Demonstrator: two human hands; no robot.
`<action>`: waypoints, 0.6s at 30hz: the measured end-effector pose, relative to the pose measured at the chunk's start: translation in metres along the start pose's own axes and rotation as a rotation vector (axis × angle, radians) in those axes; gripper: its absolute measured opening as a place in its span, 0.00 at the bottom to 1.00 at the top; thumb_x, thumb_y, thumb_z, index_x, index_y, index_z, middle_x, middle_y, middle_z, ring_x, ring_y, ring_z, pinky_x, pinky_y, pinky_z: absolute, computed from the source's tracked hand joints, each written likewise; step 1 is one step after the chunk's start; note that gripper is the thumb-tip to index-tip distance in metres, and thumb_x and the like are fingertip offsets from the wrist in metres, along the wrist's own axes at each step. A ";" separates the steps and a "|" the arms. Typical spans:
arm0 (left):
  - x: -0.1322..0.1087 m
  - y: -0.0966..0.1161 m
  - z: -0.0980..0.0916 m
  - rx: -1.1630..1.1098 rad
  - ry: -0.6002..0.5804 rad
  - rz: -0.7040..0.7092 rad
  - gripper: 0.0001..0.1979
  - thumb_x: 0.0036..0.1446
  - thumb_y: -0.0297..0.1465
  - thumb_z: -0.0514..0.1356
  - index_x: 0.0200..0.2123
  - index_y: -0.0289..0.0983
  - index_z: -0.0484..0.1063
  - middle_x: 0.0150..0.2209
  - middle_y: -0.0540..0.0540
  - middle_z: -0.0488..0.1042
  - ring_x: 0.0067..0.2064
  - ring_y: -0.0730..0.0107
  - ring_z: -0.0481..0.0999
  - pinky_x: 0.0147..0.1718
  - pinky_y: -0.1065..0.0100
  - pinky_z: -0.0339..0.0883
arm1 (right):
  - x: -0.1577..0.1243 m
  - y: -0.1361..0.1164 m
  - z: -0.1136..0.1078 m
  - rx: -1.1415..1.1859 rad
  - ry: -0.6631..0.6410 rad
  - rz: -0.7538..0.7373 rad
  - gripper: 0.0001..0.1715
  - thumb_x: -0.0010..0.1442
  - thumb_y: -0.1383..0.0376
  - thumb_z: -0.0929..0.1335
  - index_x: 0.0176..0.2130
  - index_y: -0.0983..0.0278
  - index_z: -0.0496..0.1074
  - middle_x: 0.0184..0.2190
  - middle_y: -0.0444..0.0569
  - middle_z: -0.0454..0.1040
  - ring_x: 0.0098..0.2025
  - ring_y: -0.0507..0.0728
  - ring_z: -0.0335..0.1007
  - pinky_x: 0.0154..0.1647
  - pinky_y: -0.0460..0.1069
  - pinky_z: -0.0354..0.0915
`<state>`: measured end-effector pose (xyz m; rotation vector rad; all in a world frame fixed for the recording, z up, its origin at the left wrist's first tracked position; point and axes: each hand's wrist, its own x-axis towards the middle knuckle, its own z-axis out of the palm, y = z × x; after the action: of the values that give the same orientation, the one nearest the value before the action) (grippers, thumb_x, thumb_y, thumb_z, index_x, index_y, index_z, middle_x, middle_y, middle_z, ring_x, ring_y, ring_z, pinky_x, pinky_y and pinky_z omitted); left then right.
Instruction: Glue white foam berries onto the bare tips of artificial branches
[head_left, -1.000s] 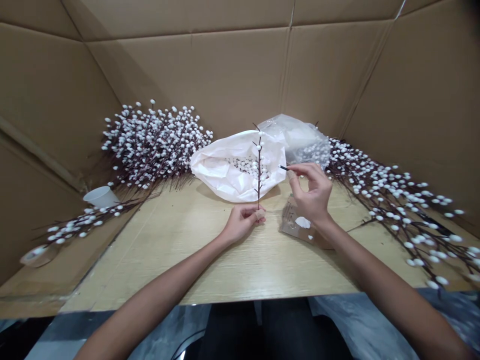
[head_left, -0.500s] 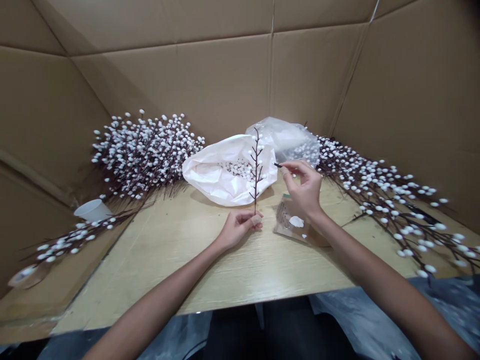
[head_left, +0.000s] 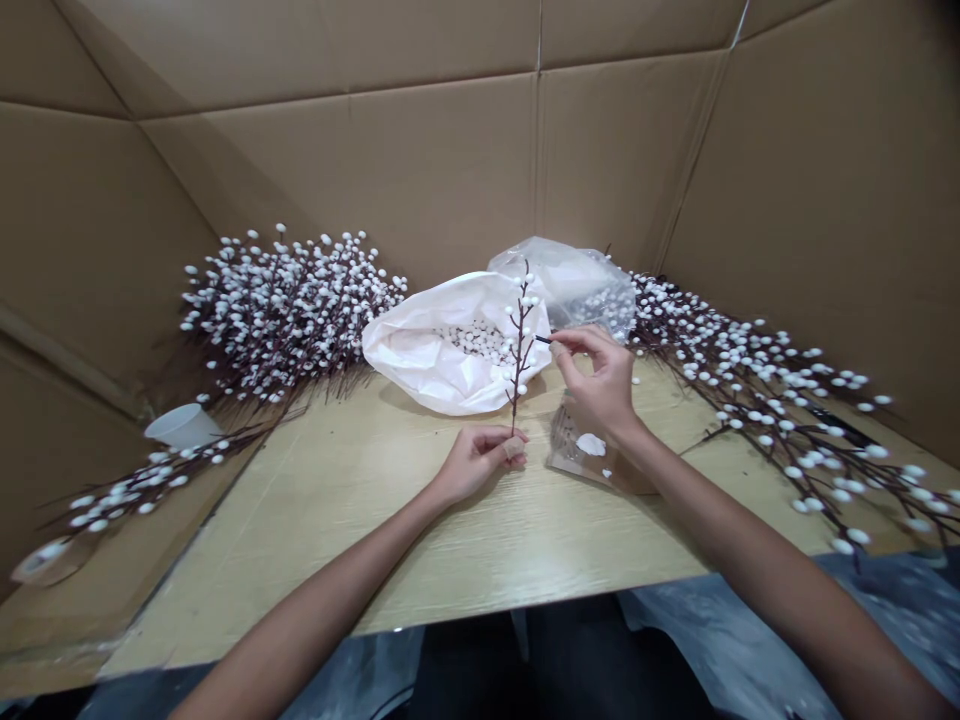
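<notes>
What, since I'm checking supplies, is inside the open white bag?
The white bag holds a heap of small white balls. The twig in front hides a little; the heap's lower layers are covered.

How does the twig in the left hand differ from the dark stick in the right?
The twig is branched and dotted with white beads; the dark stick shows no branches. The twig stretches much longer than the stick's visible part. The twig stands nearly upright; the stick is held closer to level. Both are thin and dark.
</notes>
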<state>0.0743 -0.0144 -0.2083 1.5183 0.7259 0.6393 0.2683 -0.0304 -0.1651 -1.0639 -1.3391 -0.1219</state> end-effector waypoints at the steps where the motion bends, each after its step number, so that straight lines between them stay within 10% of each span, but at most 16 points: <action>1: 0.000 0.000 0.000 0.000 -0.001 0.002 0.18 0.48 0.42 0.66 0.33 0.30 0.77 0.26 0.45 0.76 0.29 0.71 0.73 0.32 0.70 0.65 | 0.000 0.000 0.000 -0.001 0.001 -0.003 0.08 0.56 0.71 0.66 0.34 0.63 0.76 0.30 0.48 0.74 0.33 0.56 0.68 0.36 0.51 0.65; 18: 0.000 -0.002 -0.002 0.010 -0.015 0.013 0.19 0.50 0.42 0.65 0.34 0.30 0.76 0.27 0.45 0.76 0.30 0.72 0.73 0.34 0.71 0.65 | -0.001 0.005 0.001 0.005 0.007 0.027 0.07 0.56 0.70 0.67 0.34 0.64 0.76 0.30 0.48 0.74 0.33 0.55 0.68 0.36 0.51 0.65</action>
<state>0.0733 -0.0130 -0.2099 1.5363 0.7093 0.6342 0.2700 -0.0271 -0.1687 -1.0758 -1.3182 -0.1019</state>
